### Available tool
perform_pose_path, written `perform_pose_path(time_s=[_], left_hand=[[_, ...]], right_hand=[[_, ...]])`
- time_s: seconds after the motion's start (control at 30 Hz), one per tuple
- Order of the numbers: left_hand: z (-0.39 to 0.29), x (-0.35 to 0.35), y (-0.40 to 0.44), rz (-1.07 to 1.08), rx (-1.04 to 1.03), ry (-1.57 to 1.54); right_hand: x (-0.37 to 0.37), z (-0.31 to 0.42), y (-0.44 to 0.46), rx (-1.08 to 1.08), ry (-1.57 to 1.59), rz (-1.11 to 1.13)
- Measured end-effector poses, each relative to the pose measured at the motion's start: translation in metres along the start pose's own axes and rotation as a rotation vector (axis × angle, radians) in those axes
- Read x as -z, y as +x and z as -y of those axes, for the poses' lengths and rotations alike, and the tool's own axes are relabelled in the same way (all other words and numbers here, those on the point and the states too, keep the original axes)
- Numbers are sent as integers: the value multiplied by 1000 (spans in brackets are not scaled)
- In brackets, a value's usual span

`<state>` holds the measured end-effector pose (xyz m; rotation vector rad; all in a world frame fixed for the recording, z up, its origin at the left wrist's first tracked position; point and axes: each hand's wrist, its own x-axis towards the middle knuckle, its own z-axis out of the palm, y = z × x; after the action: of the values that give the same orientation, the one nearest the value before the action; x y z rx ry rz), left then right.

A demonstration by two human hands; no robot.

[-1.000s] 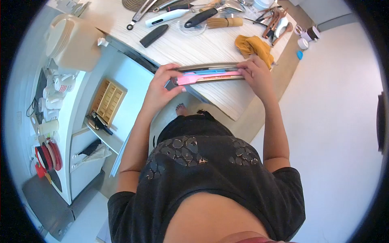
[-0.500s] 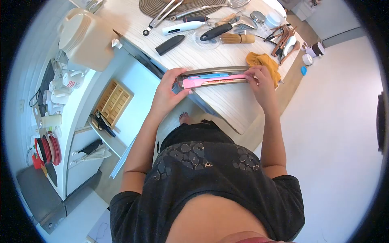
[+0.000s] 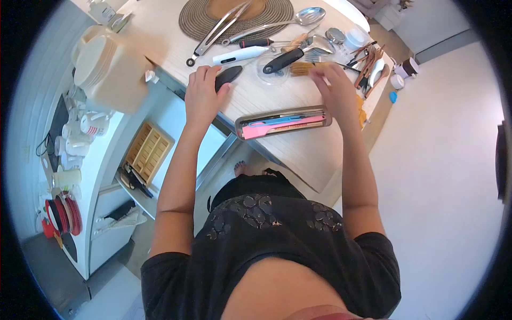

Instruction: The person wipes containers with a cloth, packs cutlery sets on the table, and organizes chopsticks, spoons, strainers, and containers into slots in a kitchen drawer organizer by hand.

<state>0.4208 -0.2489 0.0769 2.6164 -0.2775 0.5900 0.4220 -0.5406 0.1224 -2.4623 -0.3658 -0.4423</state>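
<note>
My left hand is open around a black tapered sheath, thumb on the near side and fingers beyond it; its left end is hidden under the hand. My right hand, slightly blurred, hovers with parted fingers over a pastry brush and hides the brush's handle. Between my forearms a narrow grey organizer tray lies at the table's edge, holding a pink spatula, a blue utensil and other slim pieces. A mustard cloth shows partly behind my right wrist.
Tongs, a slotted spoon, a white thermometer-like stick, a black-handled tool and wooden utensils crowd the table. A round woven mat lies farther back. Left, an open drawer holds a bamboo organizer. A large jug stands nearby.
Both hands have let go of the tray, which now rests lower in view. My left hand has moved up to the black sheath, my right hand up to the pastry brush.
</note>
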Motion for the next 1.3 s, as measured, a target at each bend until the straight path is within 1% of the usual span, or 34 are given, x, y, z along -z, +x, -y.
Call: perform_pose_path(time_s=[0.07, 0.13, 0.17, 0.23, 0.27, 0.33, 0.47, 0.53, 0.57, 0.63, 0.67, 0.73, 0.77, 0.83, 0.9, 0.97, 1.0, 1.03, 1.07, 1.1, 1.17, 1.2, 1.27, 1.3], left_hand=[[0, -4, 1, 25, 52, 13], [3, -7, 0, 60, 68, 1], [4, -8, 1, 91, 87, -9], [7, -8, 2, 94, 77, -42], [10, -9, 3, 96, 71, -74], [17, -9, 4, 104, 58, -105], [19, -7, 6, 121, 35, -200], [21, -8, 6, 125, 25, -235], [21, -10, 7, 124, 19, -247], [20, -13, 8, 126, 4, -271], [20, -14, 9, 119, 8, -254], [20, -16, 10, 114, 4, -244], [21, -18, 10, 89, 2, -227], [21, -18, 8, 68, 1, -208], [20, -17, 8, 111, 4, -185], [20, -16, 8, 119, -2, -162], [19, -17, 6, 130, -7, -139], [19, -18, 4, 138, -8, -139], [20, -22, 2, 95, -5, -161], [20, -24, 3, 48, -1, -185], [20, -22, 3, 21, 23, -232], [20, -19, 2, -4, 47, -278], [23, -12, 3, -17, 41, -283], [25, -8, 3, -34, 41, -284]], right_hand=[[-15, 7, 46, 141, -128, -16], [-43, 4, 91, 262, -206, 66], [-60, -2, 111, 260, -207, 65], [-90, -12, 138, 431, -454, 252], [-97, -16, 145, 432, -453, 254], [-108, -13, 152, 303, -405, 535], [-112, -10, 156, 361, -420, 564], [-109, -2, 155, 353, -131, 439], [-108, 1, 157, 352, -136, 437], [-103, 19, 159, 405, 97, 248], [-102, 27, 159, 398, 89, 244], [-104, 38, 158, 556, -142, 334], [-106, 42, 156, 552, -148, 331], [-117, 43, 149, 600, -358, 553], [-126, 40, 150, 607, -318, 592], [-125, 45, 148, 499, -401, 671], [-124, 47, 145, 494, -396, 677], [-122, 47, 144, 527, -350, 596], [-118, 48, 145, 561, -308, 509], [-111, 50, 148, 561, -311, 506], [-88, 57, 154, 640, -187, 205], [-73, 61, 156, 635, -189, 204], [-28, 76, 160, 398, -135, 128], [10, 96, 151, 583, -12, -27]])
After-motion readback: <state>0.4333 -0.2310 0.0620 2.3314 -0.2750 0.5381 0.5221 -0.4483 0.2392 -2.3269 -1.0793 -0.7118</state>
